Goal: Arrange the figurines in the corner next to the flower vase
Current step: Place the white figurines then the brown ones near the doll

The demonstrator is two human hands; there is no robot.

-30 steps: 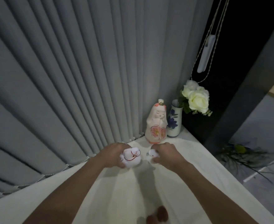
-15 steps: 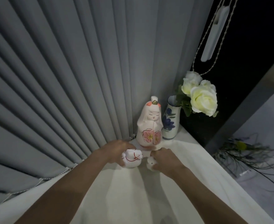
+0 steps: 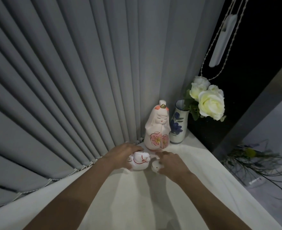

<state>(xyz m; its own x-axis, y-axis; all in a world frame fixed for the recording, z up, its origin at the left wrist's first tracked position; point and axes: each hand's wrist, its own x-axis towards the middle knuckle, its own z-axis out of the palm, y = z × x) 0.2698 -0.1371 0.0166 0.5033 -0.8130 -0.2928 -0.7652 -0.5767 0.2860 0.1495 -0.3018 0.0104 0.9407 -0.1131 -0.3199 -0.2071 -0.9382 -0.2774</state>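
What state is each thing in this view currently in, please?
Tall doll figurine: upright, beside vase.
Vase: upright, holding white roses.
Red-corded figurine: on the ledge, under left hand.
Tiny white figurine: in right hand grip.
Blinds: drawn.

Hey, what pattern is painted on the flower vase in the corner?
Blue flowers with dark leaves on a white vase, with a blue band at the base; seen in the head view.
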